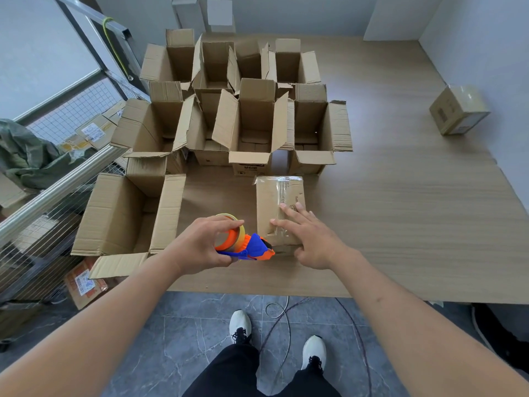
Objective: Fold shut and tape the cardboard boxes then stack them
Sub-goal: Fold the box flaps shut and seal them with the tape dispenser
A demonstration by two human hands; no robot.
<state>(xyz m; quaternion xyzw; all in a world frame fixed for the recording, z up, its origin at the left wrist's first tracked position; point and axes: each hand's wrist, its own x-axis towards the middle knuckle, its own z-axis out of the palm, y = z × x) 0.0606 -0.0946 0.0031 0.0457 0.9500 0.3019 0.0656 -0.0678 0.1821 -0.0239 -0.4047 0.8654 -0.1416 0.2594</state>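
Observation:
A closed cardboard box (274, 196) with clear tape along its top seam lies near the front of the wooden table (400, 224). My right hand (312, 239) rests flat on the near end of its top, fingers straight. My left hand (203, 245) grips an orange and blue tape dispenser (249, 246) with a yellowish roll, its nose touching the box's near edge. Several open boxes (252, 124) with raised flaps stand behind, and one large open box (128, 216) sits at the left.
A taped box (458, 113) sits alone at the table's far right. A metal rack with wire mesh (57, 179) and flattened cartons runs along the left. On the grey tiled floor below the table edge lie cables (283, 310), beside my feet.

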